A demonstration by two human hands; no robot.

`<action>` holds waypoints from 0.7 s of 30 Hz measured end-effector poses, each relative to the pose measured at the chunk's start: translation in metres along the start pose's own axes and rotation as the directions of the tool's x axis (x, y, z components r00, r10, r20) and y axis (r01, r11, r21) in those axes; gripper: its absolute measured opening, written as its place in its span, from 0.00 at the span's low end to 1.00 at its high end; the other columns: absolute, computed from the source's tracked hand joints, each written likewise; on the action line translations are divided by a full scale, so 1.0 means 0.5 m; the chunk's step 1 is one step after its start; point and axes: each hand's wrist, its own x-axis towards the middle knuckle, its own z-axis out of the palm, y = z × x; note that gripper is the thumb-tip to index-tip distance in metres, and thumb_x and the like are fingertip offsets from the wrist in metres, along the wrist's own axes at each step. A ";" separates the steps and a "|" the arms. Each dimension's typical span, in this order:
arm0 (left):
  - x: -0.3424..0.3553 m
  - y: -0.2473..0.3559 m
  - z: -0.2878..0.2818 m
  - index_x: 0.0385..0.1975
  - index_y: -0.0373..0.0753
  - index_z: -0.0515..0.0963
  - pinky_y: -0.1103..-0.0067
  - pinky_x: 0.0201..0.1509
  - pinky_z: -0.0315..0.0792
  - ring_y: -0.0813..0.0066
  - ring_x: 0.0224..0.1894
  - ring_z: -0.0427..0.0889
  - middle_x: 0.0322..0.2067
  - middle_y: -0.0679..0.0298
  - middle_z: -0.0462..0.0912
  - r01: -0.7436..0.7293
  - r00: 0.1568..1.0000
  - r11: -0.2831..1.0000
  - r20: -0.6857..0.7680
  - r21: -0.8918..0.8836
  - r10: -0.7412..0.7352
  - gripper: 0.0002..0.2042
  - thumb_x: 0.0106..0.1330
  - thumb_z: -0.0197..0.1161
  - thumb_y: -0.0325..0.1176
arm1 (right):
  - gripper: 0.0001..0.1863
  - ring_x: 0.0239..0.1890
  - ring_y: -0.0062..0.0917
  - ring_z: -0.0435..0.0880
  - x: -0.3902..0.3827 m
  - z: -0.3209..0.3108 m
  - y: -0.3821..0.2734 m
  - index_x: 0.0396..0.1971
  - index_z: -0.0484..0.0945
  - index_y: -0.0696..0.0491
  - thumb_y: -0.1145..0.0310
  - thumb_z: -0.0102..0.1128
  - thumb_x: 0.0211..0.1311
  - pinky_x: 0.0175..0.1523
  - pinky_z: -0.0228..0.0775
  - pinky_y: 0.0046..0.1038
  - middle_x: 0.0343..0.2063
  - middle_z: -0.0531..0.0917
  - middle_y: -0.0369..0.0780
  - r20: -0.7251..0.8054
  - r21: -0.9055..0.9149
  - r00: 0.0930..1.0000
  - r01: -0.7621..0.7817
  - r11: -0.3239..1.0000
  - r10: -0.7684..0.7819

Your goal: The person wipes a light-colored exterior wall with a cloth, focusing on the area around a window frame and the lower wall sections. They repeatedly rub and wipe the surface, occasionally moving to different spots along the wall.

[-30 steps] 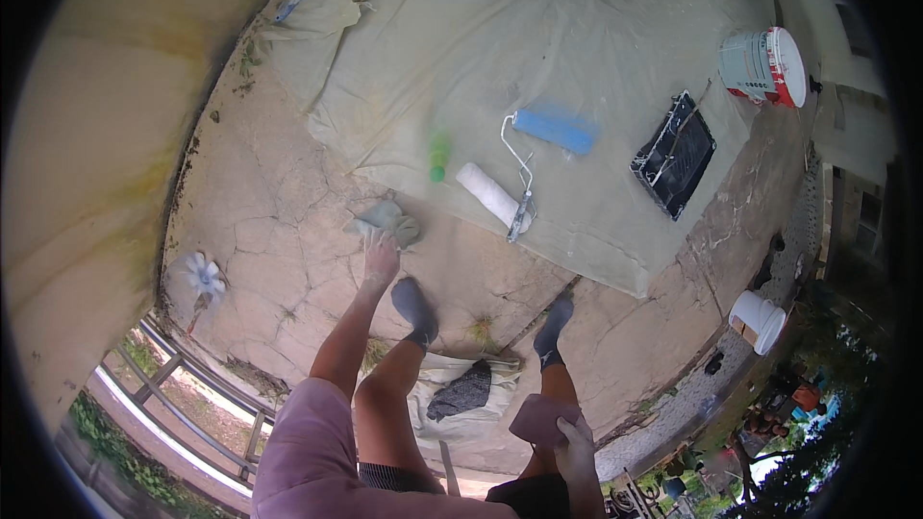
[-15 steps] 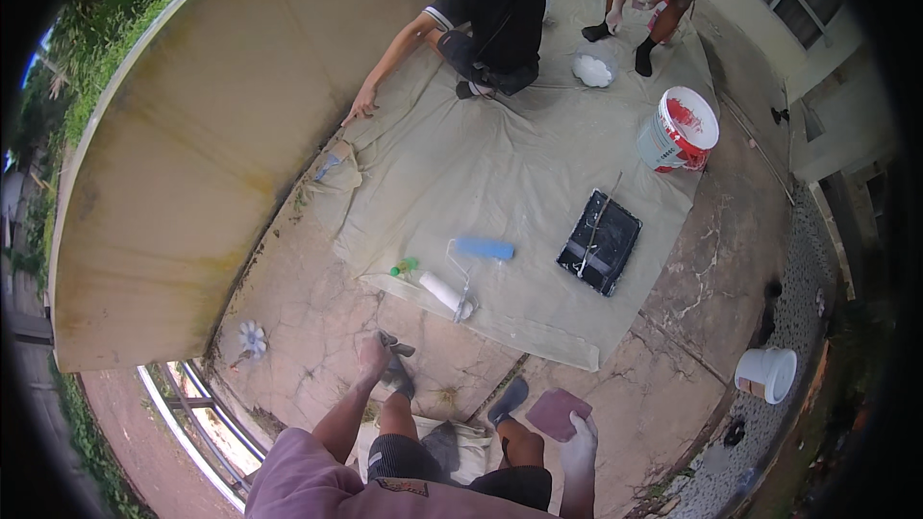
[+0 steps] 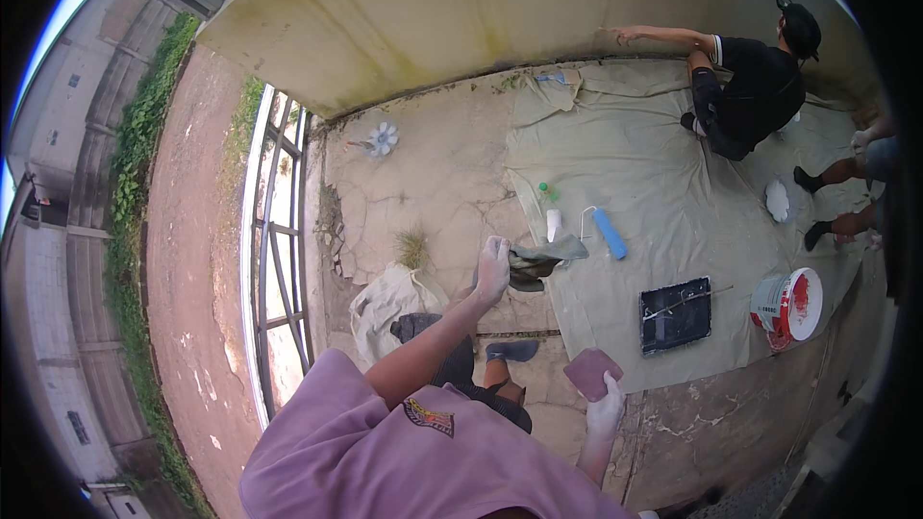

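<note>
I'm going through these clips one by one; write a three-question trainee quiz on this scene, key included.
1. What does the left hand hold?
2. True or false: the black tray lies on the sheet.
3. The right hand holds: a) a bottle; b) a mauve pad; c) a roller.

Key: 1. A grey-green cloth. 2. True. 3. b.

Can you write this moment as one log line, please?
left hand: grips grey-green cloth | right hand: holds flat mauve piece | drop sheet: bears black tray, blue roller
</note>
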 end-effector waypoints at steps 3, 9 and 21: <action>-0.044 -0.034 -0.005 0.36 0.31 0.72 0.74 0.44 0.68 0.74 0.35 0.72 0.30 0.60 0.74 0.145 0.974 0.967 -0.141 -0.209 -0.177 0.13 0.74 0.47 0.37 | 0.20 0.51 0.31 0.78 0.082 0.118 -0.057 0.53 0.72 0.61 0.70 0.57 0.62 0.56 0.70 0.33 0.48 0.78 0.44 0.111 0.264 0.984 -0.168 0.950 0.143; -0.013 0.002 -0.118 0.41 0.33 0.72 0.75 0.48 0.68 0.74 0.40 0.73 0.35 0.60 0.76 0.086 0.994 0.995 0.075 -0.053 -0.082 0.15 0.74 0.47 0.41 | 0.18 0.51 0.30 0.78 0.172 0.288 -0.071 0.52 0.72 0.60 0.71 0.56 0.62 0.57 0.70 0.32 0.49 0.78 0.43 0.156 0.124 0.985 -0.099 0.987 0.079; 0.151 0.232 -0.372 0.55 0.32 0.72 0.81 0.50 0.71 0.78 0.46 0.77 0.44 0.61 0.79 0.308 0.742 0.949 0.608 0.065 -0.283 0.23 0.70 0.56 0.45 | 0.18 0.47 0.24 0.77 0.193 0.765 -0.030 0.51 0.72 0.58 0.72 0.57 0.61 0.57 0.65 0.27 0.44 0.79 0.40 0.309 -0.103 0.951 0.031 0.994 0.002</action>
